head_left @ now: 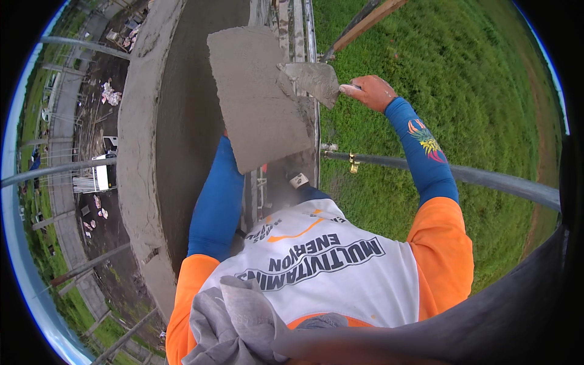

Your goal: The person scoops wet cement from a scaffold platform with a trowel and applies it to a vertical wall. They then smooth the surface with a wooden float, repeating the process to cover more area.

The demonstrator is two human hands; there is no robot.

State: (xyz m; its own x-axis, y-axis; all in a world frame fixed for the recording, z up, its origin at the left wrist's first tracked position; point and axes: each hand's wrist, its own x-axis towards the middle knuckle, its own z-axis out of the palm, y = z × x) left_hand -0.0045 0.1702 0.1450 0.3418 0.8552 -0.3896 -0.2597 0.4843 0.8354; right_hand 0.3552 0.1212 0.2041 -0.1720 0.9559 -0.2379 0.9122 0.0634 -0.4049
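Observation:
My right hand is closed around the handle of a trowel, whose blade is coated in grey mortar. The blade's tip lies over the right edge of a flat rectangular hawk, smeared with mortar across its face. My left arm, in a blue sleeve, reaches up under the hawk and supports it from below. Only a sliver of my left hand shows at the hawk's left edge; its fingers are hidden. To the left of the hawk runs a curved wall with a smooth grey plastered face.
A metal scaffold pipe with a brass-coloured clamp crosses at the right, above grass far below. Narrow planks run beneath the hawk. A wooden pole slants at the top. Far below left are a white truck and more pipes.

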